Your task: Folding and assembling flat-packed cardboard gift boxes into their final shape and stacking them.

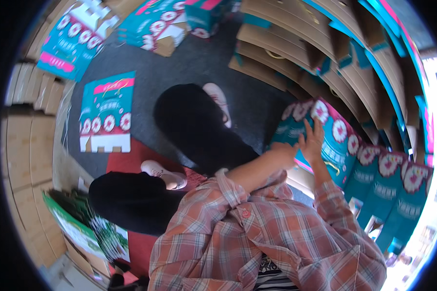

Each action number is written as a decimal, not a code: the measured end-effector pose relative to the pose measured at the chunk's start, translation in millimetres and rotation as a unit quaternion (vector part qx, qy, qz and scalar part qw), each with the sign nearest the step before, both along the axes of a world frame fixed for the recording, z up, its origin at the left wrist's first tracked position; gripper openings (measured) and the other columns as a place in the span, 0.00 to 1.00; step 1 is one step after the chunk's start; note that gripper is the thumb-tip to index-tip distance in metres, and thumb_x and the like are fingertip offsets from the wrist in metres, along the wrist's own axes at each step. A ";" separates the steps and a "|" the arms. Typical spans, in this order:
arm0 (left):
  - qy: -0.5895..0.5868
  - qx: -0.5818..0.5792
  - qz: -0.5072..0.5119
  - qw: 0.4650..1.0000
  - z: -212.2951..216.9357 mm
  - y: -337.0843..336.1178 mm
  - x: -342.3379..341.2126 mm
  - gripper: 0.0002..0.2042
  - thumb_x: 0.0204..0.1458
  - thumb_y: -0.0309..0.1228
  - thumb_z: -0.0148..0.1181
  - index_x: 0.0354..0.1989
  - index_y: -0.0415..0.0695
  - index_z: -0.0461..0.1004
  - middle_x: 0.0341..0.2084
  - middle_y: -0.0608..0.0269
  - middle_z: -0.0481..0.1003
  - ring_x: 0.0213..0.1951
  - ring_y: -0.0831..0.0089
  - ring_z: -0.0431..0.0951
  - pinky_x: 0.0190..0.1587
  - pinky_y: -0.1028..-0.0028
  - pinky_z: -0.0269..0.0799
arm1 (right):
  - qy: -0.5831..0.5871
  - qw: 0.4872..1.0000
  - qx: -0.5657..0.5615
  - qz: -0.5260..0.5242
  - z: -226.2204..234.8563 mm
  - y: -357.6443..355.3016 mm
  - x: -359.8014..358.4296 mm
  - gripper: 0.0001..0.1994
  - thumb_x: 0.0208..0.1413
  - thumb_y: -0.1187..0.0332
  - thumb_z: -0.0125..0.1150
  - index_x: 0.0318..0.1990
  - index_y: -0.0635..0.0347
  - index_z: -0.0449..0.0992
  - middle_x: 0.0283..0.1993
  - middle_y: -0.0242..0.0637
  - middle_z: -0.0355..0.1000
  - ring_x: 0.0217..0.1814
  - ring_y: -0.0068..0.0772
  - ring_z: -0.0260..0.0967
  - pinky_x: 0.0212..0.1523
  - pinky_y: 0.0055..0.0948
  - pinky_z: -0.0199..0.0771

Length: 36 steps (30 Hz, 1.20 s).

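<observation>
A teal carton (332,138) with pink trim and white flower prints stands at the right, at the head of a row of like cartons (398,189). My left hand (285,151) grips its near lower edge, bare forearm stretched out from a rolled plaid sleeve. My right hand (313,138) lies flat on the carton's front face, fingers spread upward. Both hands touch the same carton.
Flattened brown and teal cartons (296,43) lean in a stack at the upper right. One flat teal carton (107,111) lies on the dark floor, more (73,41) at the upper left. My black-trousered legs and pale shoes (162,173) rest over a red mat (131,160). Green packets (82,223) sit lower left.
</observation>
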<state>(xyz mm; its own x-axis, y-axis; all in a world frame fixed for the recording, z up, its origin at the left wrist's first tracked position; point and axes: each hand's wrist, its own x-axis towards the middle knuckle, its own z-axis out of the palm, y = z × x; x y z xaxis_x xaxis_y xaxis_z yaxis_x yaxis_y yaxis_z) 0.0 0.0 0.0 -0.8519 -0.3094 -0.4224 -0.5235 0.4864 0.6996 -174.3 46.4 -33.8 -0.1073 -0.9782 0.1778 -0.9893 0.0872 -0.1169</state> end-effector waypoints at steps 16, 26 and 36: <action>0.454 0.190 0.740 0.459 56.1 -122.6 378.1 0.16 0.57 0.37 0.52 0.47 0.38 0.69 0.39 0.53 0.76 0.36 0.67 0.78 0.40 0.72 0.74 | -0.174 0.964 -0.043 0.194 115.7 -131.2 127.0 0.18 0.60 0.70 0.49 0.57 0.65 0.66 0.63 0.52 0.59 0.65 0.49 0.58 0.62 0.38 0.58; 0.069 0.192 0.963 0.175 -313.4 -17.2 553.5 0.01 0.45 0.25 0.51 0.26 0.45 0.66 0.16 0.66 0.63 0.15 0.73 0.61 0.18 0.70 0.53 | -0.153 0.851 0.017 0.502 193.3 -199.1 338.9 0.13 0.54 0.78 0.53 0.48 0.66 0.73 0.46 0.48 0.73 0.47 0.48 0.72 0.49 0.36 0.70; 0.121 0.184 0.975 -0.010 -309.5 -46.2 569.2 0.12 0.46 0.32 0.63 0.37 0.37 0.74 0.27 0.58 0.75 0.27 0.65 0.76 0.25 0.67 0.70 | -0.016 0.855 0.234 0.462 173.9 -224.3 367.1 0.16 0.49 0.76 0.58 0.48 0.66 0.72 0.41 0.50 0.72 0.41 0.52 0.70 0.42 0.42 0.70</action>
<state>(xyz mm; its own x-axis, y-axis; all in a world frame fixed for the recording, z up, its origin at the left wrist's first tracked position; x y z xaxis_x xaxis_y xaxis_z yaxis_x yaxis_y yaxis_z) 569.2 -46.2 -309.5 0.6238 0.1777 -0.7611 0.7684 -0.3171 0.5558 192.8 -177.9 140.1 0.7530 -0.6111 -0.2441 -0.6576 -0.6859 -0.3117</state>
